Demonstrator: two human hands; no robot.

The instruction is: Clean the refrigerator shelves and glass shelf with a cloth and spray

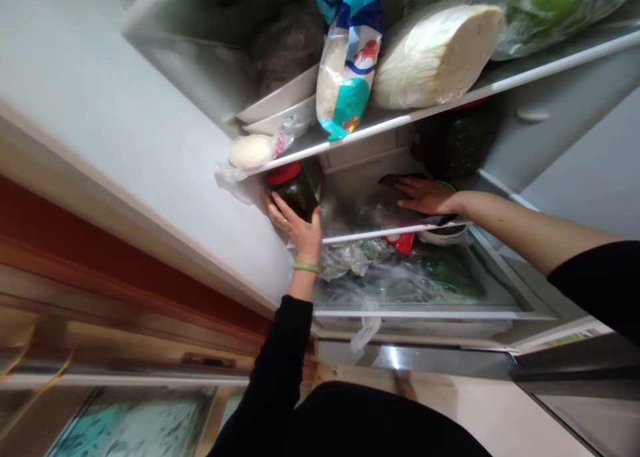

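Observation:
My left hand (296, 225) is wrapped round a dark glass jar (299, 194) with a red lid, at the left end of the fridge's middle shelf (345, 207). A green bangle (306, 267) circles that wrist. On the right part of the same shelf my right hand (425, 196) lies with its fingers stretched out, palm down, on a dark cloth-like item (403, 179). Part of this item shows beyond the fingertips and below the hand. Another dark jar (467, 140) stands behind the right hand in shadow.
The shelf above bears a blue and white food bag (350, 64), a wrapped pale vegetable (437, 57), white dishes (280, 104) and a round white item (251, 151). Below are plastic bags of greens (390, 277) and a red packet (401, 242). The fridge's side wall (165, 170) is at left.

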